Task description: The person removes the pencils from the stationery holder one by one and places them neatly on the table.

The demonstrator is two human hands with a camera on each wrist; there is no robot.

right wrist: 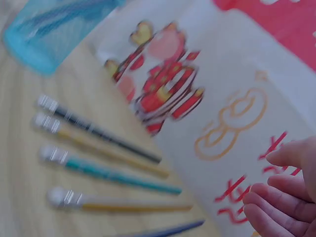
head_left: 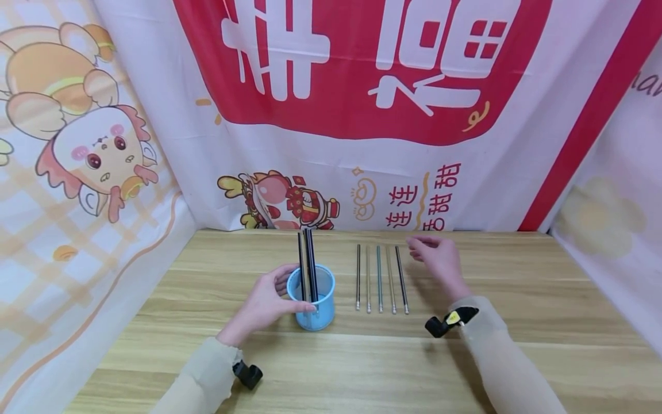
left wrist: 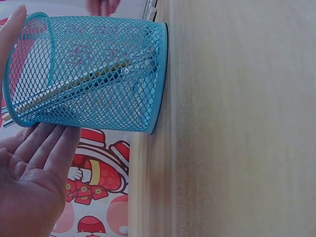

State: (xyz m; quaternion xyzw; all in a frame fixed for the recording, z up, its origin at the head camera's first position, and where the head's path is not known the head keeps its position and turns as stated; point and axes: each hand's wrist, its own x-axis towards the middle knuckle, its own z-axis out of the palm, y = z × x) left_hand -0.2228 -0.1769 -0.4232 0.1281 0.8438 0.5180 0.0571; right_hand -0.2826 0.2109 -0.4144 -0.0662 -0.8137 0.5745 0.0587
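My left hand [head_left: 266,298] holds a light-blue mesh pencil cup [head_left: 324,313], thumb on the near side of its rim and fingers around the far side. Several pencils [head_left: 310,261], mostly dark, lean inside the cup; through the mesh in the left wrist view their lower ends rest near the base. To the right of the cup, several pencils lie side by side in a row, among them a teal one [head_left: 380,279] and a dark one [head_left: 401,280] at the right end. Just beyond that end hovers my right hand [head_left: 439,259], fingers loosely bent and holding nothing.
The wooden table [head_left: 362,368] ends at a white cloth backdrop [head_left: 217,190] with red printing. A patterned cloth [head_left: 57,276] hangs along the left side, and another pale cloth [head_left: 615,276] borders the right.
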